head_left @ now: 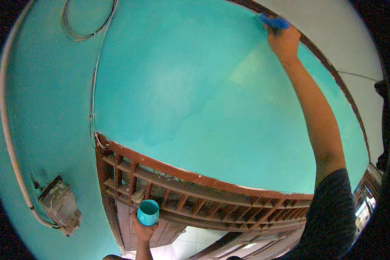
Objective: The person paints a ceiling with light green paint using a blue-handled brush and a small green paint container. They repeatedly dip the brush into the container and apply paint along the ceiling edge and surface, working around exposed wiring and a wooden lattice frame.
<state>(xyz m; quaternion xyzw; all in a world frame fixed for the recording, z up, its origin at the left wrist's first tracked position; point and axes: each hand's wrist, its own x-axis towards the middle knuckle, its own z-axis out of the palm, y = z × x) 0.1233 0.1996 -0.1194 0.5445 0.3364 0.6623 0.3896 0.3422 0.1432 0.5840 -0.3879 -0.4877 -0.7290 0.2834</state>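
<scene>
In my left hand, low in the picture, is a turquoise paint cup, its mouth facing up and its inside turquoise too. The fingers wrap round it from below and the sides. My right arm reaches far up to the right, and my right hand is closed on a blue paintbrush, slightly blurred. The brush's tip is at the upper edge of the turquoise wall, right beside a dark brown trim. Whether its bristles touch the wall I cannot tell.
A brown slatted wooden frame runs below the wall, with doors and a pale tiled floor beneath. At the left are a pale pipe, a worn electrical box and a coil of cable. A whitish ceiling lies beyond the trim.
</scene>
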